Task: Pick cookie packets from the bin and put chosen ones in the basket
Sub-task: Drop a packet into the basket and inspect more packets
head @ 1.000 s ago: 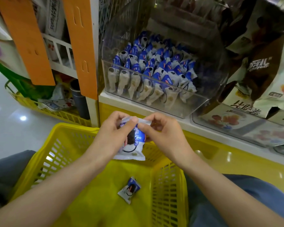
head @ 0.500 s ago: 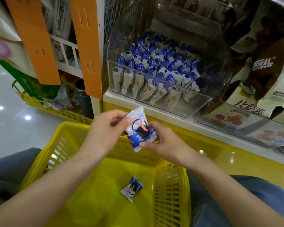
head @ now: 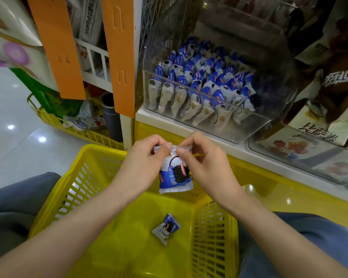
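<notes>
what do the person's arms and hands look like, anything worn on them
Left hand and right hand are bare: no gloves, rings, watch or bracelet show. Both forearms are uncovered, with no sleeve in view. Blue-grey trousers cover the legs.

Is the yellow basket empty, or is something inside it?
Not empty: one cookie packet lies in the yellow basket. The left hand and right hand pinch a second packet above it.

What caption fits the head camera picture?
The left hand and right hand pinch a cookie packet over the yellow basket.
</notes>
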A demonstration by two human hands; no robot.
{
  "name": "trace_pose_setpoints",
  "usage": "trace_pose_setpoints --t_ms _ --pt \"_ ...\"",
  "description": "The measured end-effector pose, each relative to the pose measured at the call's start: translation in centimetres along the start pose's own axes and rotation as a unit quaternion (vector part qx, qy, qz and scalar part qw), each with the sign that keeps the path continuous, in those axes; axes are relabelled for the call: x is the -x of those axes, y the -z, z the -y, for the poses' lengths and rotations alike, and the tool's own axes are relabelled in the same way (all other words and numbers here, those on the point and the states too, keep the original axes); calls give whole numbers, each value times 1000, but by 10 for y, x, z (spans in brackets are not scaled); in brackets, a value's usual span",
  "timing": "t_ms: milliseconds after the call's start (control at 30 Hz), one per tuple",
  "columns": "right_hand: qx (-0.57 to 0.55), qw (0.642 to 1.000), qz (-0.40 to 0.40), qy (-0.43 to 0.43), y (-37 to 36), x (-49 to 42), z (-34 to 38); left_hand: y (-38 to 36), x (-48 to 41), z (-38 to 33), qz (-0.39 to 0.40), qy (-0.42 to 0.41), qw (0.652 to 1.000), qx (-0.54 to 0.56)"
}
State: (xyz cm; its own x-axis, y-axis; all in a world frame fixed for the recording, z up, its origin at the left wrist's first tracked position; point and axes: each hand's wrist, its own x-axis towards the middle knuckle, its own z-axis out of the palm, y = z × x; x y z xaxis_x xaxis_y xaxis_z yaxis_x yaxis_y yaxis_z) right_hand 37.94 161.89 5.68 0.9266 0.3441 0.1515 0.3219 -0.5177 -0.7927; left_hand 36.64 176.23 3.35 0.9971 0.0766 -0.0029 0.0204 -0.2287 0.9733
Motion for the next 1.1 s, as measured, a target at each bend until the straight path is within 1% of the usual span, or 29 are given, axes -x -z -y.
trace_pose_setpoints --t_ms 67,133,200,267,333,433,500,533,600,700,733,767,800,900,967,1000,1033,1067,1100 --pt "61 997 13 42 1 0 0 0 -1 2 8 5 1000 14" --pt "89 995 7 39 1 -1 -1 -1 -1 4 15 4 1000 15" --pt "65 998 -17 2 0 -2 -3 -2 -1 6 3 5 1000 14" --pt "17 998 -41 -50 0 -4 -5 -2 -1 8 -34 16 999 13" --pt "-25 993 -59 -96 2 -6 -7 -1 -1 11 -70 23 997 -11" --pt "-61 988 -79 -122 6 -9 -8 2 0 13 -68 16 994 -83" --pt "-105 981 -87 -138 7 -11 -8 0 1 13 -61 14 993 -97" --pt "-140 974 -89 -156 7 -11 -8 -1 2 13 -64 30 994 -84" --pt "-210 953 -87 -200 6 -13 -9 -1 3 12 -66 99 992 -34" --pt "-295 922 -96 -231 6 -14 -9 -1 6 12 -16 219 972 79" --pt "-315 916 -92 -230 7 -14 -9 -1 7 11 1 240 964 118" --pt "-317 917 -79 -226 6 -14 -9 -2 8 11 13 240 959 150" --pt "-298 927 -57 -222 3 -14 -9 -3 8 11 24 217 963 155" --pt "-177 959 38 -218 -12 -8 -19 1 4 13 21 131 987 93" --pt "-112 965 72 -226 -16 -6 -33 7 0 19 5 118 991 65" --pt "-84 967 73 -228 -15 -6 -39 9 0 24 -2 107 994 32" --pt "-49 972 63 -221 -13 -6 -46 11 1 30 -11 82 996 -26" --pt "1 978 46 -201 -10 -6 -53 13 1 36 -21 43 994 -102" --pt "62 983 30 -171 -9 -4 -60 15 2 43 -30 -7 982 -185"
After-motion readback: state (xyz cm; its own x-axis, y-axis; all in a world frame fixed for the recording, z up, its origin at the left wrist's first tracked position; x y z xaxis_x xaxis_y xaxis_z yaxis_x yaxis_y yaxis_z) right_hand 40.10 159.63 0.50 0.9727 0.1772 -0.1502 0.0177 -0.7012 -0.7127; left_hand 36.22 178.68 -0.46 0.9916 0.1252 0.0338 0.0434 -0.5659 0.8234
